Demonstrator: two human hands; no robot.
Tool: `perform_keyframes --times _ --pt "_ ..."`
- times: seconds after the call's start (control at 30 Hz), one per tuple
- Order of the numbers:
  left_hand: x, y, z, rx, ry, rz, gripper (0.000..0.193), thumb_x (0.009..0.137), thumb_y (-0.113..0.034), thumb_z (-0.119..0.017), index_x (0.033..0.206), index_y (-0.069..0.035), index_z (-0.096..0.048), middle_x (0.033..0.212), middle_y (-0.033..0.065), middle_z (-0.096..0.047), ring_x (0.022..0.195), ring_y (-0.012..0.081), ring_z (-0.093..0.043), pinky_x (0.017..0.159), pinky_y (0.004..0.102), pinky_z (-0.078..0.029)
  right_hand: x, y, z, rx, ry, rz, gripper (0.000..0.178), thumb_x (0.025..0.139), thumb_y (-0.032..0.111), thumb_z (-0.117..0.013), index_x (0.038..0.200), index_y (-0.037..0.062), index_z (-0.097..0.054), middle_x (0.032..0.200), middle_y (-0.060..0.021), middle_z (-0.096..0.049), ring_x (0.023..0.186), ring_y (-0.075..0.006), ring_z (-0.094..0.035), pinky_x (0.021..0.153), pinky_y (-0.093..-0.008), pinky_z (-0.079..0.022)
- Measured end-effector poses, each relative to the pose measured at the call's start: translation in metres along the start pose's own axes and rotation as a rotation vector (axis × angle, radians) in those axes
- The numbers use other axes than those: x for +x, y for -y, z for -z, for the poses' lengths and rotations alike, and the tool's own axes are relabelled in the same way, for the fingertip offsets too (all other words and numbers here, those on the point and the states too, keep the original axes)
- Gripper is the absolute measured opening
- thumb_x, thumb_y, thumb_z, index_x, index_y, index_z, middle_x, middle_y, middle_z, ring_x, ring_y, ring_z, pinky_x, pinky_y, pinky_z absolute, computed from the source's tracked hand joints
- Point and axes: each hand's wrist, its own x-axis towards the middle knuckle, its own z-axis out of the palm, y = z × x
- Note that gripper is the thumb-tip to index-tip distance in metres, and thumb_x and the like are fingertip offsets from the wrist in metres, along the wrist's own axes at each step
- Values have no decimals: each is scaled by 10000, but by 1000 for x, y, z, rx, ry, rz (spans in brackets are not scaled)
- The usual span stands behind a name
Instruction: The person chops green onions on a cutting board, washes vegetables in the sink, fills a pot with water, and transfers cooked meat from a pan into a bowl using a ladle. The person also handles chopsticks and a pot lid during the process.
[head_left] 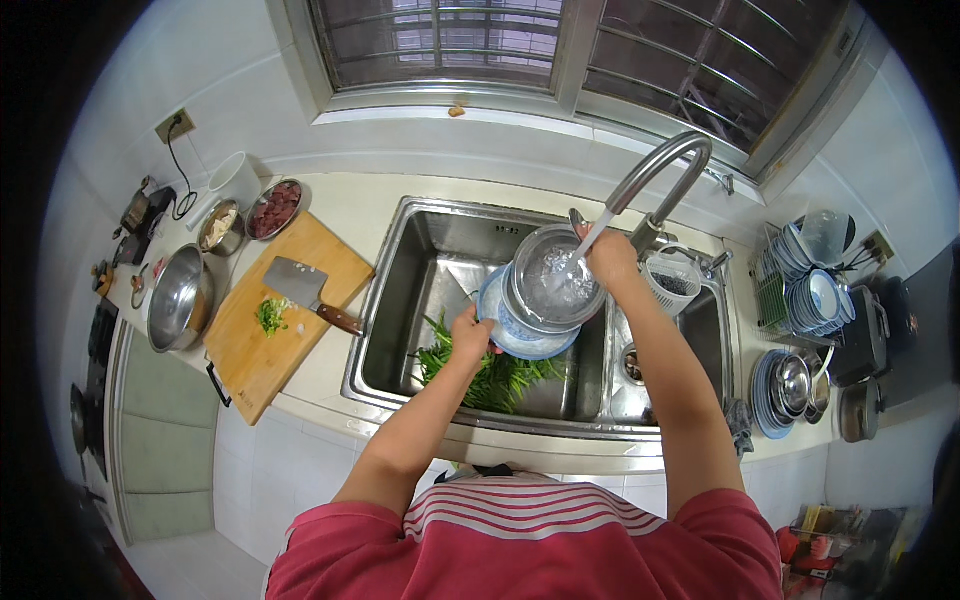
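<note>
My left hand [470,335] is closed on the left edge of a blue-and-white plate [535,345], held over the large sink basin [400,310]. Over the plate sits a round clear bowl [530,310] with water churning in it. My right hand [608,258] is closed at the bowl's far right rim, its fingers partly hidden. A small shiny metal piece [576,217] shows by those fingertips; its kind is unclear. Water streams from the curved faucet [668,150] past my right hand into the bowl. Long green leafy vegetables [500,385] lie in the basin below the plate.
To the left, a cleaver [297,281] and chopped greens [270,315] lie on a wooden cutting board [240,370]. Beside it stand a steel bowl [180,300] and a bowl of red meat [275,210]. A dish rack [775,290] and stacked dishes [768,395] stand right.
</note>
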Motion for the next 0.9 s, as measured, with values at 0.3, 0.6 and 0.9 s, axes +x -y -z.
perform_keyframes --times 0.3,0.6,0.9 --pt "2 24 -2 -9 -58 71 283 766 32 -449 1038 60 -521 687 132 -592 413 178 -536 333 276 -439 -13 35 41 -474 -153 301 90 773 88 -503 828 26 -538 825 -208 -608 694 -328 -631 561 -390 -520" --pt "0 20 -6 31 -24 84 382 777 37 -443 1157 60 -472 743 152 -599 436 188 -551 348 290 -457 14 -34 -7 -36 220 -137 365 731 210 -556 1012 -23 -577 950 -217 -615 906 -349 -595 823 -400 -471" --pt "1 8 -27 102 -50 -62 314 798 27 -464 1108 57 -497 751 142 -590 465 183 -563 360 291 -465 -22 -57 -66 775 512 -594 208 675 74 -682 801 -39 -561 714 -134 -563 568 -242 -569 412 -318 -447"
